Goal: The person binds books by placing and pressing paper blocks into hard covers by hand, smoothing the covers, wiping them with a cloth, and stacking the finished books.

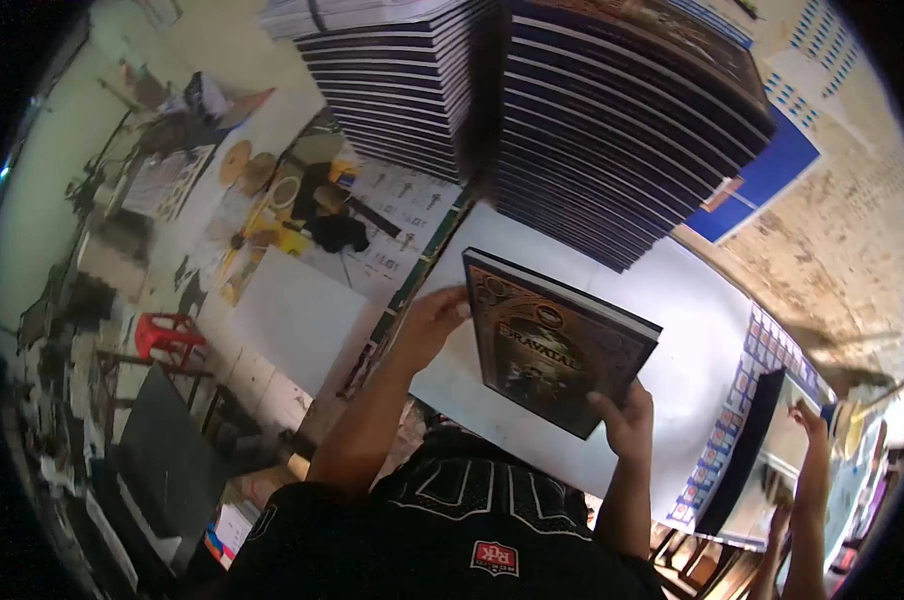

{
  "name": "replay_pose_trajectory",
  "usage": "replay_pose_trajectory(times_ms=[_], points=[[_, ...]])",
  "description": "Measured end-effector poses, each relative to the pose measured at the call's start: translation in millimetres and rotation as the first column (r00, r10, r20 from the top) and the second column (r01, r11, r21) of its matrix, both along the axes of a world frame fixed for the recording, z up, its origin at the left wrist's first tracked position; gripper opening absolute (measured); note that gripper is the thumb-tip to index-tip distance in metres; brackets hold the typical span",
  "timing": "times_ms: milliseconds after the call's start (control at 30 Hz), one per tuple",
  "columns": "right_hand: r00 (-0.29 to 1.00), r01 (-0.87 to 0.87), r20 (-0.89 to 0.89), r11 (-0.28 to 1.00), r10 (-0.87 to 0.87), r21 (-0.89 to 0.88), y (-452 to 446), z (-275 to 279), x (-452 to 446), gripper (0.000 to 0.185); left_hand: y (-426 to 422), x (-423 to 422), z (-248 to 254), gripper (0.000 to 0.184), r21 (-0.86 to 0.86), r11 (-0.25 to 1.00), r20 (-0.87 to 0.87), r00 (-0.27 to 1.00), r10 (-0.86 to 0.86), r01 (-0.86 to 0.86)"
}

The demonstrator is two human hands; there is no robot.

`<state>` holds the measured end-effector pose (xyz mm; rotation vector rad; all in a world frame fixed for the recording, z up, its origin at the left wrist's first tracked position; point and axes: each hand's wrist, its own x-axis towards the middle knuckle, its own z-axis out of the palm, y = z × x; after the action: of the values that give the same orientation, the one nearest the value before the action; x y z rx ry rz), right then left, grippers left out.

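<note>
Over the desk point(687, 365), we hold the book point(542, 350) tilted, cover outward; our left hand point(437, 320) grasps its edge at ten o'clock, our right hand point(627, 425) its edge near four, thumb on the cover, probably sharing the weight. The small stack point(392, 100) at eleven and tall stack point(622, 150) at one limit movement; room opens toward three, before a co-worker's hand point(808, 421).
</note>
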<state>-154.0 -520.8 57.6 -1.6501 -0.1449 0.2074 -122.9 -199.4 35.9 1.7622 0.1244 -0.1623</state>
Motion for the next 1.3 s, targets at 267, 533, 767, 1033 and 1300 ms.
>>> replay_pose_trajectory(times_ms=[267, 533, 767, 1033, 1300], points=[[0.995, -0.087, 0.019, 0.947, 0.097, -0.309, -22, 17, 13, 0.025, -22, 17, 105, 0.039, 0.749, 0.659, 0.416, 0.729, -0.544, 0.066], [0.950, -0.212, 0.096, 0.842, 0.296, -0.497, 23, 67, 10, 0.037, -39, 12, 141, 0.041, 0.432, 0.841, 0.656, 0.527, -0.540, 0.325], [0.993, 0.115, 0.070, 0.846, -0.092, -0.520, -53, 75, 17, 0.038, 5, 28, -29, 0.065, 0.629, 0.765, 0.128, 0.952, -0.278, 0.139], [0.990, 0.065, -0.049, 0.734, -0.133, -0.676, -182, 65, 116, 0.047, -30, -40, -145, 0.087, 0.884, 0.415, -0.061, 0.934, -0.351, 0.214], [0.992, -0.115, -0.078, 0.470, 0.098, -0.875, -274, -20, 317, 0.048, -41, -48, -156, 0.078, 0.913, 0.397, 0.032, 0.953, -0.302, 0.095]])
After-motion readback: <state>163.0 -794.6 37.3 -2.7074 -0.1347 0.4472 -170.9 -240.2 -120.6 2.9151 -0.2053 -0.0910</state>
